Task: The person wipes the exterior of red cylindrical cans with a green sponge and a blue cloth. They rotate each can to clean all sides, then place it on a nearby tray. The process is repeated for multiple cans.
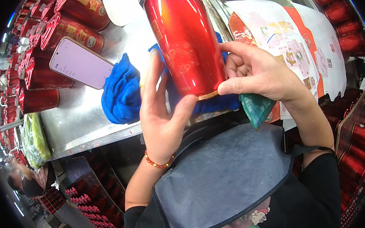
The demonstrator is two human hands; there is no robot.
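Observation:
A tall, glossy red jar (187, 40) with faint gold patterns and a gold rim at its near end tilts over the bench, its far end cut off by the top of the view. My left hand (158, 111) grips its left side, fingers stretched along the wall and thumb at the near rim. On the other side, my right hand (258, 71) has its thumb by the gold rim and its index finger against the wall, the other fingers curled. Below the jar lies a bunched blue cloth (123, 91). A green cloth-like piece (257, 108) hangs beneath my right hand.
A phone (82, 62) with a lit screen leans by several red canisters (71, 32) at the left. Printed decal sheets (288, 41) cover the bench's right side. A plastic bag (34, 140) hangs at the left edge. Racks of red jars (359, 151) stand right; another person is far left.

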